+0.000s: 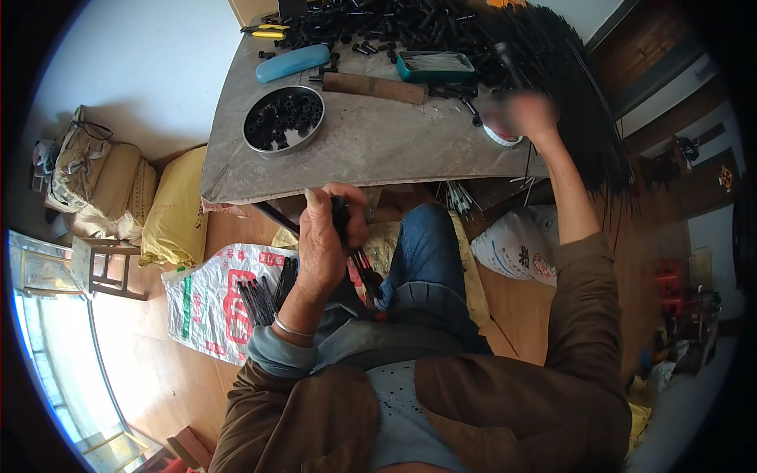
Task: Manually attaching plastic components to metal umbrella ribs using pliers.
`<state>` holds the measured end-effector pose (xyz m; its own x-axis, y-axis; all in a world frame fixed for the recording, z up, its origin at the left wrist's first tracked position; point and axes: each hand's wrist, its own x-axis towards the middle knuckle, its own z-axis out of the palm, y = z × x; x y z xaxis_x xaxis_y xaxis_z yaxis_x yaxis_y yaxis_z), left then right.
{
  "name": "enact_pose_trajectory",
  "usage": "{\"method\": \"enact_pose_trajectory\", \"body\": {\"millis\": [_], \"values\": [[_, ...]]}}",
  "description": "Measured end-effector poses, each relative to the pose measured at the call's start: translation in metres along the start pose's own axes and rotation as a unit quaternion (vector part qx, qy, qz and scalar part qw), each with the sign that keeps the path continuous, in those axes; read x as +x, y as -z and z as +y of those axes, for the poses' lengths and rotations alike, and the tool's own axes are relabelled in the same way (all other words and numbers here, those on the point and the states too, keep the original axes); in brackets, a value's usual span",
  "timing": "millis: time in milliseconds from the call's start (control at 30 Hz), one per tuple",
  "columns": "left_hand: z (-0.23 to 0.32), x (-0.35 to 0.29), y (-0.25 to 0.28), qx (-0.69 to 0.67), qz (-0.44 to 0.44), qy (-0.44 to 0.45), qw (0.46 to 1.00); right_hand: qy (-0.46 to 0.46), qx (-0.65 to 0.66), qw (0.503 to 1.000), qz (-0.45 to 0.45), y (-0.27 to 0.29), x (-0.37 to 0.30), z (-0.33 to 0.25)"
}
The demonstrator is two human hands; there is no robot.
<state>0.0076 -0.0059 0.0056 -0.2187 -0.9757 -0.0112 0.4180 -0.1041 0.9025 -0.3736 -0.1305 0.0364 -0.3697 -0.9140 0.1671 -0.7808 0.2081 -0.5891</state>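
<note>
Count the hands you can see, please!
2: the left hand, holding something black near the table, and the right hand, blurred, over the table's right side.

Grey table (394, 150). Beyond left hand (325, 229): round tin (293, 147), black parts (288, 110) inside; farther, blue case (292, 63). By right hand (532, 113): white-rimmed pot (505, 142); leftward, green box (438, 77); rightward, black rods (574, 91).

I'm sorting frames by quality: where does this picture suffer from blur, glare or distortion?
Head view: the right hand is smeared by blur, while the left hand looks fairly crisp; head view, left side: glare washes out the window, whose edges curve; head view, corners: black surrounds the fisheye image.
</note>
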Motion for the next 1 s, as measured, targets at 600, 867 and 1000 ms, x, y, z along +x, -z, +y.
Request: {"method": "enact_pose_trajectory", "body": {"millis": [600, 867, 1000], "values": [[-0.012, -0.035, 0.018, -0.02, 0.098, -0.136, 0.986, -0.073, 0.558, 0.78, -0.275, -0.106, -0.235, -0.197], [-0.006, -0.038, 0.022, -0.029, 0.083, -0.118, 0.989, -0.061, 0.55, 0.79, -0.264, -0.111, -0.239, -0.201], [-0.009, -0.036, 0.025, 0.026, 0.088, -0.117, 0.989, -0.048, 0.546, 0.794, -0.262, -0.114, -0.239, -0.199]]}}
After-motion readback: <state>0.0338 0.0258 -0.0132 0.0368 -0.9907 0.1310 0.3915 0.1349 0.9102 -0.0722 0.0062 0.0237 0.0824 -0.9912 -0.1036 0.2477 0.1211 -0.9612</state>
